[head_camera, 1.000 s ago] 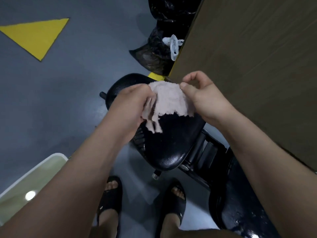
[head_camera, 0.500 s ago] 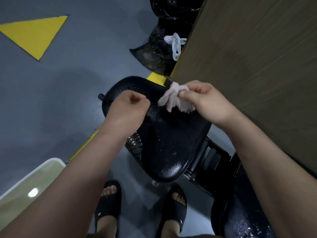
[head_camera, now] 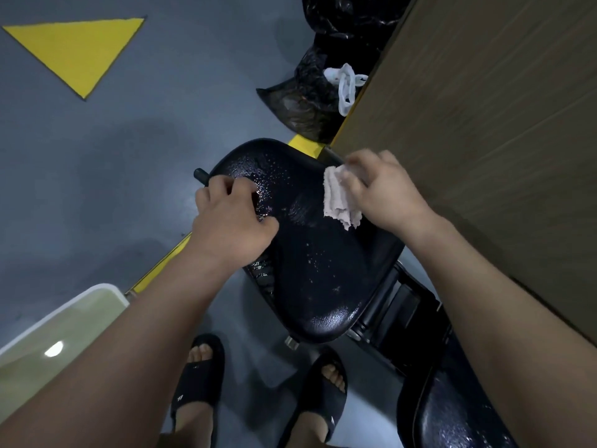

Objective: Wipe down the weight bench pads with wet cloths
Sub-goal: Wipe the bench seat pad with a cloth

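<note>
Looking down on a wet black bench pad (head_camera: 323,270), with a cloth (head_camera: 339,202) held against it.

Grey floor (head_camera: 97,189) fills the view from 7 to 12 o'clock, and a brown wood panel (head_camera: 484,124) fills 1 to 4 o'clock. The pad sits at the centre, beaded with water drops. A second pad (head_camera: 458,415) shows at 5 o'clock. A white tub (head_camera: 106,287) of water lies at 8 o'clock, a yellow triangle (head_camera: 77,50) at 10 o'clock and black bags (head_camera: 307,105) at 12 o'clock. The left hand (head_camera: 232,221) rests on the pad's 9 o'clock edge, fingers curled, holding nothing. The right hand (head_camera: 384,192), blurred, grips the pale cloth at the pad's 1 o'clock edge. Black sandals (head_camera: 200,383) stand at 6 o'clock.
</note>
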Demonstrator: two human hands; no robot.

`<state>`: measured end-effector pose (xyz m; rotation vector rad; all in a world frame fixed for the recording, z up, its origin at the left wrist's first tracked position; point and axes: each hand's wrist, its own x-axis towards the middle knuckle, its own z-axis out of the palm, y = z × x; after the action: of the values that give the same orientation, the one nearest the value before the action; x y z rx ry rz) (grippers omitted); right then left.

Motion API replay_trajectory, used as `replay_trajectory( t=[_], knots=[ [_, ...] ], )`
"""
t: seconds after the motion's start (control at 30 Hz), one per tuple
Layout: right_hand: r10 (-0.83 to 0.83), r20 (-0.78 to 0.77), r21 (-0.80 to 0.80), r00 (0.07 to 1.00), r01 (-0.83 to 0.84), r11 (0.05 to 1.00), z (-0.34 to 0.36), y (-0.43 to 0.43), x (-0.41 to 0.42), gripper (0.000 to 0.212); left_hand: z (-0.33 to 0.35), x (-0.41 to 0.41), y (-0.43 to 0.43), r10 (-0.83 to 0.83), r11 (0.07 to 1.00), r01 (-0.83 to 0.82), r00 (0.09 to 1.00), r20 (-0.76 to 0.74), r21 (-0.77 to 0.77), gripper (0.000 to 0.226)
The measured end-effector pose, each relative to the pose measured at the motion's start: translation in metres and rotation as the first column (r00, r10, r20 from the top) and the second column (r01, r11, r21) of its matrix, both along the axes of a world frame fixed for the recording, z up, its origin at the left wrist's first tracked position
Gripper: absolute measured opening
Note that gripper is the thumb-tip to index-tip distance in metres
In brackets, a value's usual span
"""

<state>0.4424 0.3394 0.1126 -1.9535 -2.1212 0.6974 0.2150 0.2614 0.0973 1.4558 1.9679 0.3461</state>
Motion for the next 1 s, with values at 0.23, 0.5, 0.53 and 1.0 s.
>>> replay_trajectory(
  t=[0.23, 0.5, 0.53, 1.0],
  knots=[
    [0.223, 0.159, 0.139, 0.962, -0.245, 0.959, -0.032, 0.009, -0.021, 0.021, -0.012, -0.014, 0.002, -0.226, 0.949, 0.206, 0.972, -0.057, -0.24, 0.126],
    [0.33, 0.19, 0.14, 0.925, -0.358, 0.923, -0.042, 0.044, -0.07, 0.034, -0.018, -0.022, 0.004, -0.233, 0.951, 0.221, 0.972, -0.032, -0.215, 0.131],
    [0.334, 0.185, 0.147, 0.924, -0.362, 0.92, -0.039, 0.037, -0.06, 0.032, -0.018, -0.021, 0.004, -0.233, 0.951, 0.22, 0.972, -0.034, -0.215, 0.131],
    [0.322, 0.132, 0.053, 0.937, -0.331, 0.942, -0.038, 0.052, -0.094, 0.039, -0.02, -0.017, 0.002, -0.212, 0.961, 0.21, 0.977, 0.009, -0.178, 0.13]
  ],
)
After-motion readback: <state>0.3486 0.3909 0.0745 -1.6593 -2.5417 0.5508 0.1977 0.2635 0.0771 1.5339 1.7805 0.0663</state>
